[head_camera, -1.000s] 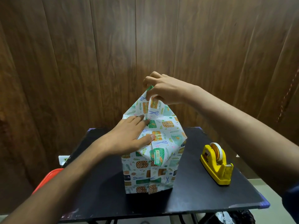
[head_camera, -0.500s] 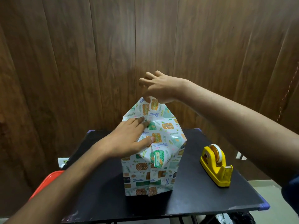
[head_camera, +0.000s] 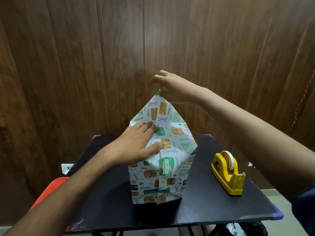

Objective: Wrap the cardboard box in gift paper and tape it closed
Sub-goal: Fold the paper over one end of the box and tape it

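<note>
The box stands upright in the middle of the black table (head_camera: 213,206), covered in white gift paper (head_camera: 172,167) printed with green and orange presents; no cardboard shows. My left hand (head_camera: 136,145) lies flat with straight fingers and thumb on the folded paper at the box's top, pressing it down. Above it the far flap rises as a pointed triangle. My right hand (head_camera: 172,87) pinches that flap's tip and holds it up. A yellow tape dispenser (head_camera: 227,174) with a roll of tape sits on the table to the right, apart from the box.
A wood-panelled wall stands close behind the table. A red object (head_camera: 49,189) pokes out at the table's lower left. A white wall socket (head_camera: 65,167) shows left of the table. A dark bag (head_camera: 245,229) lies under the table's right front corner.
My right hand has drawn the flap's tip upward, so the triangle now stands taller and tauter. My left hand has stayed pressed on the box top.
</note>
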